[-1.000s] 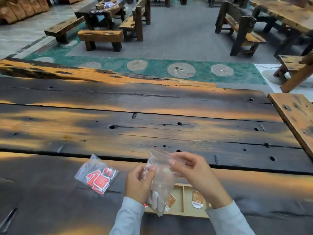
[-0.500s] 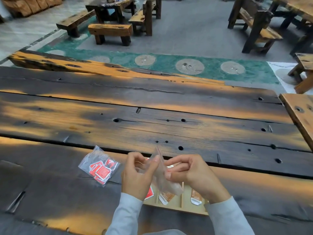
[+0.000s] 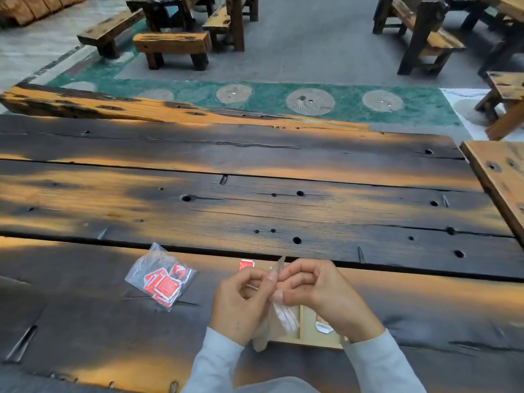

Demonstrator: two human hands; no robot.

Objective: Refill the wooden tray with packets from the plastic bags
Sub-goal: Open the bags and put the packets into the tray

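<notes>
Here, left hand (image 3: pixel 241 302) and right hand (image 3: pixel 320 293) both pinch clear bag (image 3: pixel 279 321) at its top, grip closed; bag hangs below grip over wooden tray (image 3: pixel 309 333); second bag (image 3: pixel 161 279) lies left on tabletop (image 3: pixel 255 211).

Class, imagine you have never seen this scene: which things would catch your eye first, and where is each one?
First, the two hands at bottom centre: the left hand and right hand pinch a clear plastic bag over a pale wooden tray. Next, the bright red packets in a second bag lying on the table to their left. Behind them stretches the dark plank table, streaked with orange.
</notes>
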